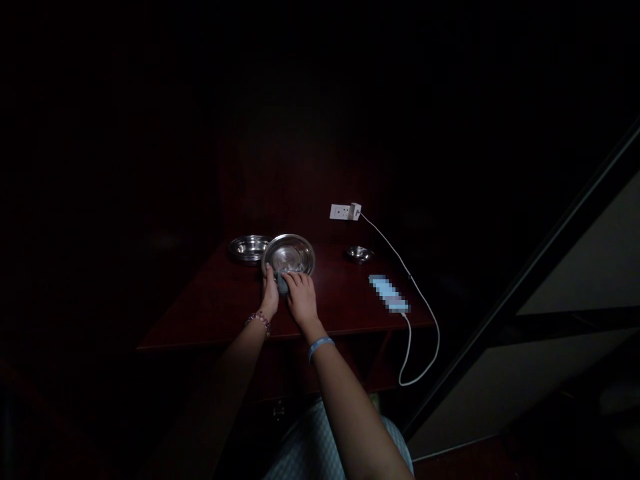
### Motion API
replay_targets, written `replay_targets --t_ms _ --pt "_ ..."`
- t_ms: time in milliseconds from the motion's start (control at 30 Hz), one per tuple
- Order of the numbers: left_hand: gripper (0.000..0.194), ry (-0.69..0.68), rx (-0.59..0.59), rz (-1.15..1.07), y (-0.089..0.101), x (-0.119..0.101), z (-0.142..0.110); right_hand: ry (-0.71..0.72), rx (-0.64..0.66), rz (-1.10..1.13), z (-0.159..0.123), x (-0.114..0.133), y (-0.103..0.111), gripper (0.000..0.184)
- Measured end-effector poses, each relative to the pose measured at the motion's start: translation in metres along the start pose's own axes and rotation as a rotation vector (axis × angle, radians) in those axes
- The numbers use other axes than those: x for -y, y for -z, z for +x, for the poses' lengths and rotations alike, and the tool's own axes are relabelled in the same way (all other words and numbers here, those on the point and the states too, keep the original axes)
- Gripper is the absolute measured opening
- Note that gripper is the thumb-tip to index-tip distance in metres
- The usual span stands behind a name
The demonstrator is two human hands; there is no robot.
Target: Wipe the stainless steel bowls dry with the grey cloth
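Over the middle of the desk (200, 313), nearer to its back edge than to its front edge, the metal bowl (289, 255) is held tilted; whether its underside touches the wood, I cannot tell. The left hand (271, 294) is closed on the near left part of the rim, with the thumb at the front, while its other fingers are mostly hidden. The right hand (302, 297) has bent fingers over a grey pad (283, 283), maybe a sponge or cloth, at the near side of the bowl.

From here, I think the smooth rim could slip, because one hand alone seems to support it and the other may push. The bowl might then knock the stack of bowls (247, 249) near the back left corner; in this view it overlaps them, but contact is not clear. The small bowl (359, 254) near the back edge, and the phone-like device (389, 293) by the right edge, appear safer.

The bowl's mouth points up and toward the person. Being round, it has no real long axis; its far rim stands higher.
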State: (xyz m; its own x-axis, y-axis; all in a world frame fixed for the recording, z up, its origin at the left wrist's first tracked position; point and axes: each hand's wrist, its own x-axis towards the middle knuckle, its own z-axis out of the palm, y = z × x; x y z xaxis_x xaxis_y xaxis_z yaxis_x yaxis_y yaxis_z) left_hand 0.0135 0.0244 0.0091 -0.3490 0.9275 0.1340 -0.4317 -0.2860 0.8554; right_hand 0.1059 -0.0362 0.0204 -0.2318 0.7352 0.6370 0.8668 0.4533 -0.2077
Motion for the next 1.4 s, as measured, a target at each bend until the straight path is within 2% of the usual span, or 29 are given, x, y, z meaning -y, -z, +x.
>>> replay_targets --t_ms 300,533,733,933,1033,1200,1300,1400 --pt "0.049 -0.104 0.091 -0.022 0.005 0.003 0.001 -0.017 -0.031 0.072 0.001 -0.002 0.0 0.058" --pt "0.058 0.086 0.188 -0.138 -0.003 -0.009 -0.008 0.022 -0.068 0.22 0.0 -0.002 0.003 0.06" --pt "0.061 -0.015 0.28 -0.111 -0.004 -0.022 -0.016 0.011 -0.166 0.337 -0.001 -0.006 0.002 0.057" --pt "0.065 0.011 0.203 0.059 -0.003 -0.018 -0.012 -0.063 -0.236 0.417 -0.002 -0.008 0.0 0.05" --pt "0.068 0.013 0.16 0.115 -0.002 -0.014 -0.007 -0.144 -0.281 0.486 -0.001 -0.009 -0.002 0.046" --pt "0.069 -0.004 0.133 0.174 0.0 -0.009 -0.002 -0.415 -0.45 0.647 0.0 -0.014 -0.003 0.034" --pt "0.066 -0.001 0.143 0.183 0.001 -0.008 0.0 -0.558 -0.555 0.741 0.0 -0.017 -0.001 0.037" --pt "0.064 0.014 0.149 0.191 0.001 -0.006 0.001 -0.622 -0.623 0.829 0.001 -0.019 0.0 0.039"
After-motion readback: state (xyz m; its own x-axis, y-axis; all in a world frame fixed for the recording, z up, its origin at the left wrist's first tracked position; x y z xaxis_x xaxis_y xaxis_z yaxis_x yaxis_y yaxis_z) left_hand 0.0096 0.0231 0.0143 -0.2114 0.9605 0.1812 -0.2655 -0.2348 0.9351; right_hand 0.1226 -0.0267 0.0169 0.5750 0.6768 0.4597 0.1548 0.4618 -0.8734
